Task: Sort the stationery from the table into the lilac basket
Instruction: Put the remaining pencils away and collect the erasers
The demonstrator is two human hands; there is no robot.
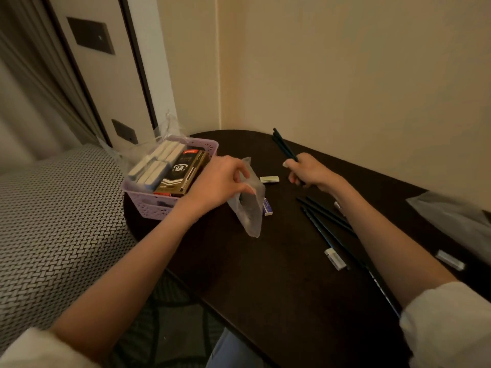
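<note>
1. We noted the lilac basket [148,199] at the counter's [265,274] left end, by the edge. Its perforated plastic walls looked thin and light. It already carried white block erasers [156,163] in clear wrap and a glossy black-and-gold lead box [183,173] marked 0.5 mm.
2. Our left hand [218,184] pinched the mouth of a small clear plastic bag [249,211] just beside the basket. The bag hung limp and frosted. We judged it was held open to take loose pieces.
3. Our right hand [310,171] was closed round a bundle of dark pencils [283,146], their ends pointing up toward the wall. We judged the fist grip suited thin, smooth rods that roll.
4. More dark pencils [326,221] lay fanned on the counter under the right forearm, still unsorted.
5. Small erasers lay apart: one pale [269,179] between the hands, one with a blue sleeve [267,207] touching the bag, one white [335,258] near the pencils, one [450,260] at the right edge.
6. Another clear wrapper [451,216] lay crumpled at far right.
7. The counter was dark, matte and rounded.
</note>
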